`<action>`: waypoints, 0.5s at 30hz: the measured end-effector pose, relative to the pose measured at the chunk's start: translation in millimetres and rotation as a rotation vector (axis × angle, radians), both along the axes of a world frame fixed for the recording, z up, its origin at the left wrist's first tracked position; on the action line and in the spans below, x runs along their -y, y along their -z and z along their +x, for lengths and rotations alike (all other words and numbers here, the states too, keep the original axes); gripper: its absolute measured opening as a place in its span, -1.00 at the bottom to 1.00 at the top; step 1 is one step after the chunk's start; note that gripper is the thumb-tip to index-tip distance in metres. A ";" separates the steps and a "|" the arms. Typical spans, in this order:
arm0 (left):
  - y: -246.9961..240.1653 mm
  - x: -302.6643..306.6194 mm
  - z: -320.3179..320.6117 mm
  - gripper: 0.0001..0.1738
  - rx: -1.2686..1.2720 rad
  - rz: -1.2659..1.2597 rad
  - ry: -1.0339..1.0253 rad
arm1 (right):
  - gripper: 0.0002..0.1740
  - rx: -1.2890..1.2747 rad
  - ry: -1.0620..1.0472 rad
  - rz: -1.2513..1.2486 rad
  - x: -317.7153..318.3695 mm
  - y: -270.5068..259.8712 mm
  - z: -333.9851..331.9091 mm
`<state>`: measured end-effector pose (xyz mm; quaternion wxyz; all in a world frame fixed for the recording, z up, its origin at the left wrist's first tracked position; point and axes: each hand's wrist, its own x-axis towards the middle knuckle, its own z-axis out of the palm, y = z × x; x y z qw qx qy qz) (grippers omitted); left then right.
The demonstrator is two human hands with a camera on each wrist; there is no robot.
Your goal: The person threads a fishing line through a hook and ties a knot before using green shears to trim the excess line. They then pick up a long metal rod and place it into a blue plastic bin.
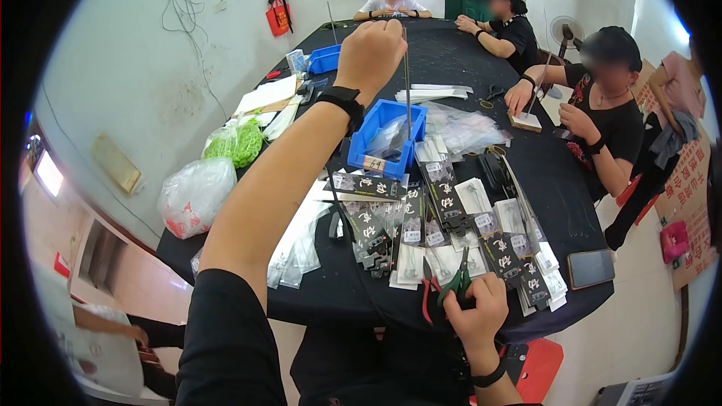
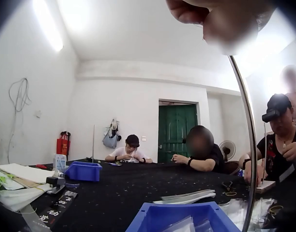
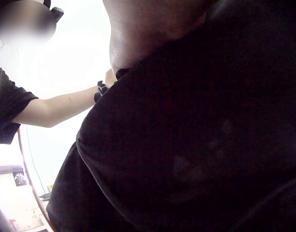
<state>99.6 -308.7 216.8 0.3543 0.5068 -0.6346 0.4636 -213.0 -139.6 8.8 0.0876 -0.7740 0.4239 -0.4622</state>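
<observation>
My left hand (image 1: 374,53) is raised high over the table, its fingers curled at the top of a thin upright metal rod (image 1: 408,83). In the left wrist view the rod (image 2: 248,111) runs down from the blurred fingertips, past a blue bin (image 2: 186,215). Low at the table's front edge, my right hand (image 1: 483,313) has its fingers curled around the handles of green-handled pliers (image 1: 456,283), which point away from me. Red-handled pliers (image 1: 427,299) lie just left of them. Dark cloth fills most of the right wrist view, and the pliers are hidden there.
Packets with black printed cards (image 1: 440,188) cover the near table. Clear plastic bags (image 1: 470,126) lie beyond the blue bin, and a phone (image 1: 590,269) sits at the right edge. A white plastic bag (image 1: 197,194) stands left. Several people sit around the black-covered table.
</observation>
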 end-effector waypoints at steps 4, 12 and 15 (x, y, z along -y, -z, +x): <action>-0.7 0.0 -1.6 -0.85 -0.019 0.025 -0.020 | -0.63 0.000 0.001 -0.002 0.0 0.9 -0.1; 2.7 -0.1 -2.6 -0.85 -0.017 0.009 -0.011 | -0.63 0.014 -0.011 -0.007 0.1 -0.1 0.4; 9.5 -2.6 -2.8 -0.86 -0.121 0.024 0.044 | -0.62 0.000 -0.006 -0.017 0.7 1.8 -0.4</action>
